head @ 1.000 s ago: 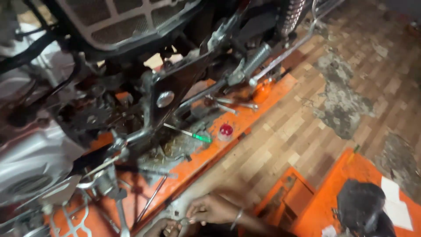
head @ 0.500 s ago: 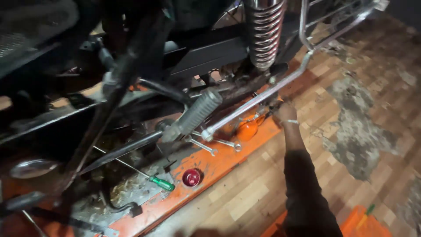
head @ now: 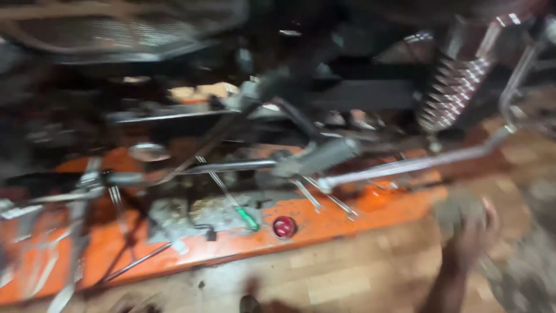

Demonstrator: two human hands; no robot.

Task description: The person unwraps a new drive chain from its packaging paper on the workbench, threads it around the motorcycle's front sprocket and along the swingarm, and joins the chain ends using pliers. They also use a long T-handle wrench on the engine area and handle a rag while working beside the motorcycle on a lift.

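Your right hand (head: 472,232) is raised at lower right over the tiled floor (head: 341,278), curled around a blurred grey lump (head: 454,211); motion blur hides how tight the grip is. It sits just below the long chrome rod (head: 405,167). Left of it, a red round cap (head: 284,226) and a green-handled screwdriver (head: 246,215) lie on the orange metal platform (head: 324,226). A chrome coil spring (head: 457,93) hangs above.

Screwdriver (head: 237,204) lies at frame centre on the ramp (head: 324,229), round cap (head: 284,226) right of it, spring (head: 457,95) upper right.
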